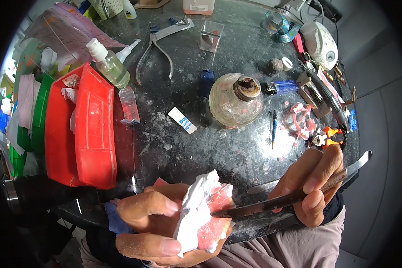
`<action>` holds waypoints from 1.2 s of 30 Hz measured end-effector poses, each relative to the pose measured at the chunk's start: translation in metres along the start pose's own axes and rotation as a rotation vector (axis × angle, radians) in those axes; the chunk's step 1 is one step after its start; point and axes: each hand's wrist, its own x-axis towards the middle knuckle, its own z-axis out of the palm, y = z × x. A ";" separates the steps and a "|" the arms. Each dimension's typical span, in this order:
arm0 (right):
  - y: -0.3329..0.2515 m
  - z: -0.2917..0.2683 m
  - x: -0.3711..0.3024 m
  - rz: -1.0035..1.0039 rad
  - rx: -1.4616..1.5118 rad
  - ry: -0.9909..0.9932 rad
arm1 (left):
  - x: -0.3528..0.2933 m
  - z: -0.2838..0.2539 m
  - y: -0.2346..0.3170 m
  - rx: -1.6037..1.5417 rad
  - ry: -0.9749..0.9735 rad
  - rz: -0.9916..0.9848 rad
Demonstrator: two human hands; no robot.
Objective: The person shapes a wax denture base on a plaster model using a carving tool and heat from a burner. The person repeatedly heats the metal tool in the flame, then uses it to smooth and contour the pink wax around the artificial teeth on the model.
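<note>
Near the front edge of the table, my left hand is closed around a rough white plaster piece with pink wax on its right side. My right hand grips a dark wax knife with a shiny metal end pointing to the upper right. The knife's other tip touches the pink wax. Fingers of my left hand hide the underside of the plaster piece. Beyond my hands, a glass spirit burner with a charred top stands on the dark table.
Red plastic bins stand at the left, beside a spray bottle. Pliers and a small clear box lie farther back. At the right are a blue lighter, a pen, orange-handled cutters and a black handpiece.
</note>
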 end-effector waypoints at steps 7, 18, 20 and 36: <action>-0.002 -0.002 -0.002 0.060 -0.003 0.036 | -0.022 -0.012 -0.019 0.128 0.070 0.013; 0.000 0.000 -0.002 -0.047 -0.018 0.035 | -0.016 -0.009 -0.013 0.066 0.048 0.024; 0.001 0.002 -0.001 -0.054 -0.002 0.039 | -0.015 -0.009 -0.011 0.226 0.007 0.060; -0.007 0.001 0.000 -0.030 -0.046 0.120 | -0.017 -0.015 -0.012 0.140 0.020 -0.116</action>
